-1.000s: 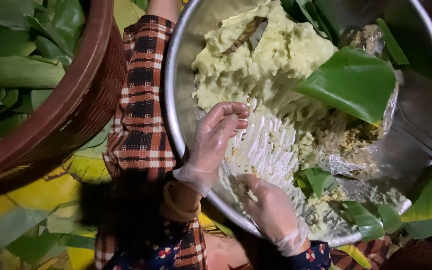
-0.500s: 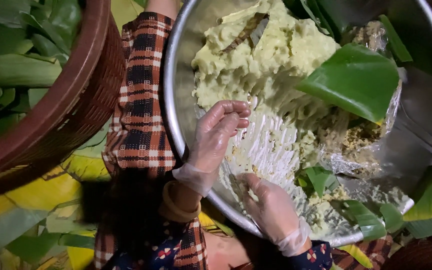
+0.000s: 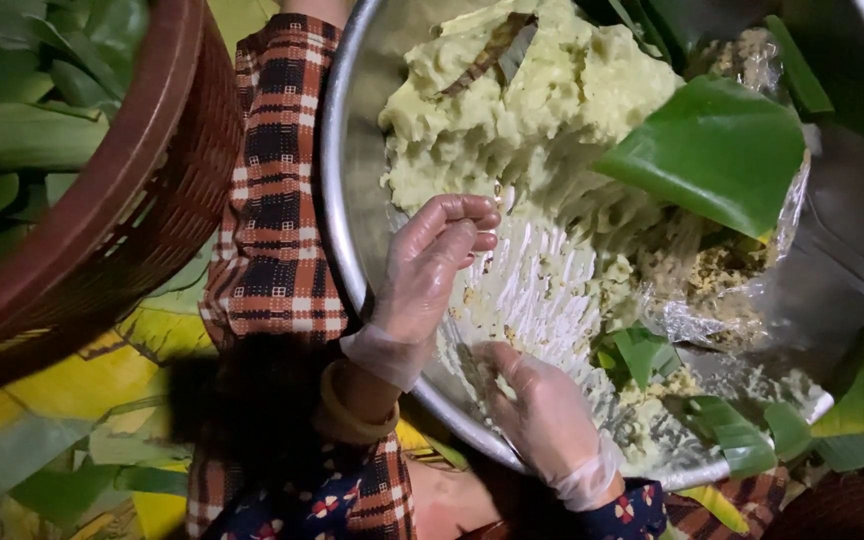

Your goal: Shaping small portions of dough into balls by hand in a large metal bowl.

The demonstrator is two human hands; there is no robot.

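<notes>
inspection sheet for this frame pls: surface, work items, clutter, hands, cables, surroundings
Surface: floor covered with green and yellow leaves.
Work items: large round steel basin holding pale yellow-green mashed paste; scraped patch of paste beneath the hands.
Clutter: broad green leaf piece and crumpled clear plastic film in the basin; small leaf scraps.
Hands: left hand in a clear glove, fingers curled over the paste; right hand gloved, fingertips on the paste at the near rim.
Cables: nothing seen.
Surroundings: brown woven plastic basket of green leaves; red checked sleeve.
</notes>
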